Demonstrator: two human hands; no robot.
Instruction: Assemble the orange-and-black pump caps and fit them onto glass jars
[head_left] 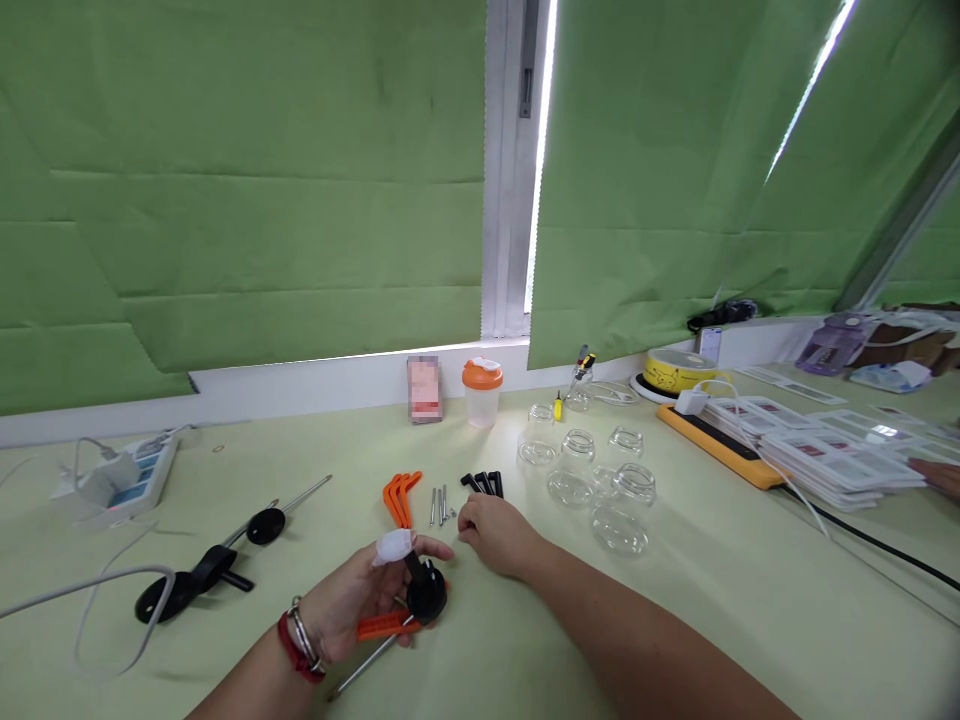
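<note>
Mechanism [427, 594] (black, with 1 metal rod) lies within left grip [351, 604].

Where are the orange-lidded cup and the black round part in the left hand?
Orange-lidded cup [482, 403]: head view, on its translucent body.
Black round part [427, 596]: head view, on its middle.

Right of the orange power strip [718, 450], you have stacked printed sheets [821, 450]; behind it, a yellow Pikachu container [677, 372].

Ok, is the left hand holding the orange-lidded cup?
No, the left hand holds a black part; the cup stands near the wall.
</note>
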